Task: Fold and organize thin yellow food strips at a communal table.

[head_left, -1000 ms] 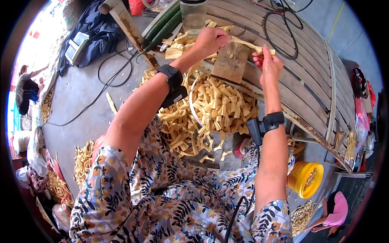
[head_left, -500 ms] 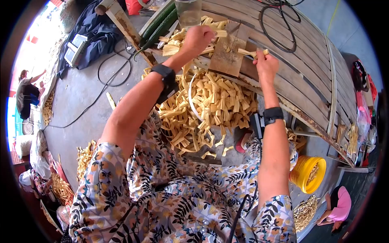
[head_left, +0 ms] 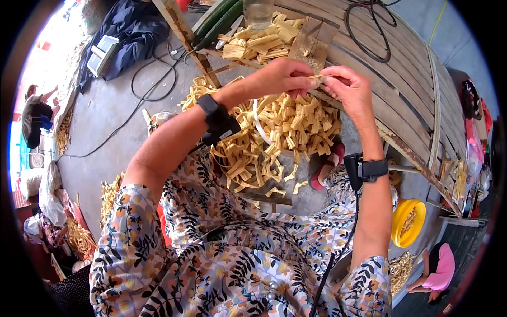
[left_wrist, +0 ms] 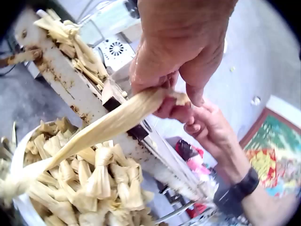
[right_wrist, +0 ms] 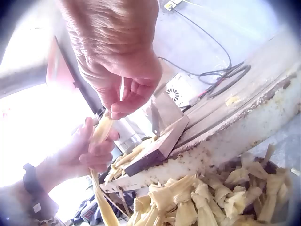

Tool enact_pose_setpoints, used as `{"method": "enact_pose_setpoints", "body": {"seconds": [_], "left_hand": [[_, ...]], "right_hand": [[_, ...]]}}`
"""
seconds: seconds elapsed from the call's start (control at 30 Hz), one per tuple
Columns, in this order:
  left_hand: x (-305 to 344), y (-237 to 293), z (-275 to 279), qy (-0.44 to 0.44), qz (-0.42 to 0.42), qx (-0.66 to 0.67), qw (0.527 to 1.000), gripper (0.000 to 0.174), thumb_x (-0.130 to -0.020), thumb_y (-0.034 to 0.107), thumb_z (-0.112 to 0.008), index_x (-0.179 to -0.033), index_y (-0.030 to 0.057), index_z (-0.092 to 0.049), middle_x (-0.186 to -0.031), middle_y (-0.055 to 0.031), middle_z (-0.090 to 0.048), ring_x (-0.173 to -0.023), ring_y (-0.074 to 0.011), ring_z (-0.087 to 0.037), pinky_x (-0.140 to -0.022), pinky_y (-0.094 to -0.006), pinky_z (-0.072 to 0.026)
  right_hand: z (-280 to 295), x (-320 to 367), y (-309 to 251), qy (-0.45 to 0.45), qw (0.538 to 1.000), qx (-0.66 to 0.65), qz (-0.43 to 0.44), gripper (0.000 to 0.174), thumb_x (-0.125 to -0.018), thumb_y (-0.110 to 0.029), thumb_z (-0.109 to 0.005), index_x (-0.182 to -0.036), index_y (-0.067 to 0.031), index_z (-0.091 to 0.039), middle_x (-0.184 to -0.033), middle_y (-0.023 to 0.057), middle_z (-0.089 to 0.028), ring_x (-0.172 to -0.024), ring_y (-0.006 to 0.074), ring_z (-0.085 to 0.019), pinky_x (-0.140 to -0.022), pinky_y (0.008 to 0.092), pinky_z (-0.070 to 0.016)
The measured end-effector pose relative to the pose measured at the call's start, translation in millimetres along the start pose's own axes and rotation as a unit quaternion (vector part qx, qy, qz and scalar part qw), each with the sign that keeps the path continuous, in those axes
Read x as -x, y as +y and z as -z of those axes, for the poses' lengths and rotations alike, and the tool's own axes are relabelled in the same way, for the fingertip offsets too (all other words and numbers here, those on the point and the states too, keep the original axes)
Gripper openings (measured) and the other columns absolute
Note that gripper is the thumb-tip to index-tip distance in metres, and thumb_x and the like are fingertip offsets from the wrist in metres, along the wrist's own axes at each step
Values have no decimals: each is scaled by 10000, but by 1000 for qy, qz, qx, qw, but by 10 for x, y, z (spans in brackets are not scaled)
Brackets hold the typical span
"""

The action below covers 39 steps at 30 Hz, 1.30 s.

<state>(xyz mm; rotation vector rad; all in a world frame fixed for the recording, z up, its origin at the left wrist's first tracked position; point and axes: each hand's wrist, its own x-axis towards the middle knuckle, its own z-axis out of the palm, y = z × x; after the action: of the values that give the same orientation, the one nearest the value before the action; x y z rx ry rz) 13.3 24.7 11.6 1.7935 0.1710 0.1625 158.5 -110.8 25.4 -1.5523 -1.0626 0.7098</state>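
Observation:
In front of the table edge, my left hand [head_left: 288, 78] and right hand [head_left: 353, 94] meet, fingertips nearly touching, with a thin pale-yellow strip [head_left: 317, 76] pinched between them. The left wrist view shows the strip [left_wrist: 113, 121] trailing down from my left hand's curled fingers [left_wrist: 169, 101]. Seen from the right wrist, my right thumb and fingers [right_wrist: 120, 101] pinch its upper end, above my left hand [right_wrist: 96, 153]. Below both hands lies a heap of knotted strips [head_left: 301, 121] in a white-rimmed container [head_left: 257, 119].
A wooden block [head_left: 309, 52] lies on the slatted table [head_left: 391, 79], beside a pile of cut strips [head_left: 259, 43], a clear jar [head_left: 258, 13] and green cucumbers [head_left: 219, 21]. A black cable [head_left: 388, 50] loops farther right. A yellow bucket [head_left: 407, 223] stands at lower right.
My hands, apart over the table before, have come together nearer my body. The short knotted piece seen in my right hand is gone from it, and a thin strip spans my fingertips.

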Motion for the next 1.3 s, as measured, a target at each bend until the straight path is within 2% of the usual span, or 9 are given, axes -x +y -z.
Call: {"method": "enact_pose_setpoints", "body": {"seconds": [0.2, 0.3, 0.37, 0.5, 0.57, 0.67, 0.8, 1.07, 1.3], "left_hand": [[69, -184, 169, -12, 71, 143, 987, 179, -858, 195, -537, -895, 29, -592, -676, 18, -564, -542, -29, -479, -497, -151, -401], [83, -95, 38, 95, 22, -97, 990, 127, -843, 153, -549, -903, 52, -599, -661, 11, -571, -514, -28, -481, -474, -159, -404], [73, -98, -92, 102, -152, -313, 932, 154, -781, 104, -578, -916, 30, -583, -691, -92, -587, -531, -183, -557, -513, -282, -465], [101, -56, -181, 66, -191, -363, 909, 153, -758, 104, -588, -899, 44, -587, -710, -110, -589, -594, -255, -570, -549, -304, -478], [128, 8, -113, 43, -198, -376, 904, 140, -757, 105, -600, -880, 40, -591, -704, -97, -595, -590, -222, -577, -548, -291, -475], [112, 15, 92, -4, -42, -202, 978, 127, -762, 153, -637, -836, 49, -628, -662, -20, -593, -570, -68, -543, -513, -220, -455], [80, -30, 366, -71, -15, 22, 997, 218, -871, 216, -517, -869, 22, -616, -647, 12, -567, -605, -45, -531, -558, -188, -447], [145, 355, 510, -109, -41, 200, 973, 195, -888, 212, -482, -836, 60, -594, -676, 26, -525, -616, -22, -475, -564, -194, -399], [91, 221, 131, -56, 14, 54, 997, 250, -910, 246, -430, -891, 64, -600, -704, 24, -540, -656, -55, -495, -619, -224, -426]], "right_hand": [[127, -14, 57, -4, 990, 68, 121, 175, -770, -29, -581, -942, -13, -613, -926, 36, -599, -741, 78, -558, -676, 188, -449], [131, -38, 15, 12, 994, 80, 71, 201, -817, -86, -546, -996, -7, -591, -898, 60, -627, -744, 86, -575, -686, 201, -455], [63, -58, 29, 30, 992, 111, 51, 197, -838, -107, -524, -990, 2, -586, -855, 64, -636, -743, 92, -583, -670, 207, -463], [-159, 54, 35, -68, 959, 66, -267, 201, -871, -125, -466, -918, 23, -593, -641, 91, -610, -535, 123, -571, -508, 217, -462], [-113, 66, 133, -155, 952, 54, -260, 213, -876, -133, -462, -893, 24, -605, -507, 27, -520, -412, 70, -459, -402, 192, -366], [-137, 137, 60, -252, 935, -27, -247, 235, -866, -184, -519, -918, 28, -609, -454, -52, -408, -380, 13, -328, -372, 186, -267], [-142, 166, -70, -333, 886, -300, -123, 438, -877, -331, -488, -1039, 74, -525, -427, -80, -371, -364, 17, -309, -378, 184, -250], [-148, 214, -437, -370, 909, -152, -119, 324, -768, -211, -644, -1031, -28, -598, -555, -44, -542, -395, -14, -384, -360, 133, -278], [-102, 187, -676, -197, 977, -74, -29, 343, -754, -156, -662, -1070, -49, -585, -784, 19, -633, -458, -12, -431, -395, 149, -336]]}}
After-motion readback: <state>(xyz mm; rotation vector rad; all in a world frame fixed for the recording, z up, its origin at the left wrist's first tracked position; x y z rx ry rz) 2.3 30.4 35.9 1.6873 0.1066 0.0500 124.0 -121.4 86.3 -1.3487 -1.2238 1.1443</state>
